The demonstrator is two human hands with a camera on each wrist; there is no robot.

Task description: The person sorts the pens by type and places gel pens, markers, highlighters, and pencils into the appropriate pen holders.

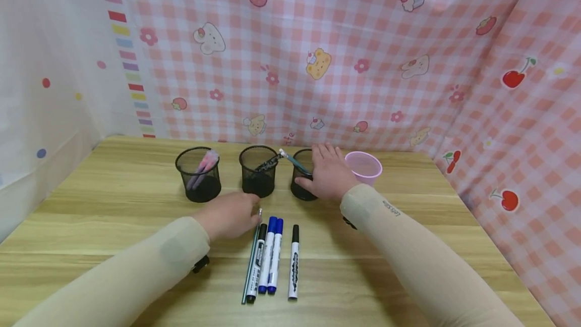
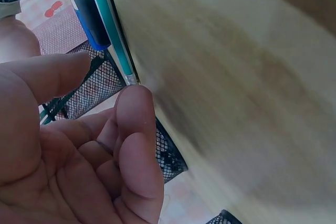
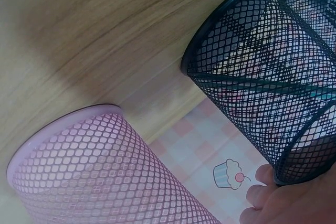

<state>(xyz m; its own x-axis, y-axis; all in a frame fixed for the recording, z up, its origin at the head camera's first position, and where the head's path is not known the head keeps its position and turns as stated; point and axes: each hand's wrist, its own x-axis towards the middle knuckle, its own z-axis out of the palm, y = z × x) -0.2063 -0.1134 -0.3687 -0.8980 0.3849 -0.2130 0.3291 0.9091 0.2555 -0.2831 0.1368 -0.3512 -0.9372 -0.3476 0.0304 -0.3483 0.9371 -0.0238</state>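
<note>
My left hand point(image 1: 229, 214) is at the eraser end of a teal pencil point(image 1: 249, 271) lying on the table. In the left wrist view its thumb and fingers are apart, with a fingertip right at the pencil's metal end. Beside the pencil lie a black-capped marker point(image 1: 257, 266), two blue-capped markers point(image 1: 272, 256) and, a little apart, another black-capped marker point(image 1: 294, 264). My right hand point(image 1: 330, 173) holds the right black mesh pen holder point(image 3: 247, 72) around its rim, thumb on the near side. Another teal pencil point(image 1: 295, 162) leans inside that holder.
A pink mesh cup point(image 3: 100, 166) stands right of the held pen holder. The middle black mesh holder point(image 1: 257, 180) contains dark pens; the left one point(image 1: 202, 185) contains pink pens. Behind the wooden table point(image 1: 113, 206) hangs a pink checked cloth point(image 1: 281, 64).
</note>
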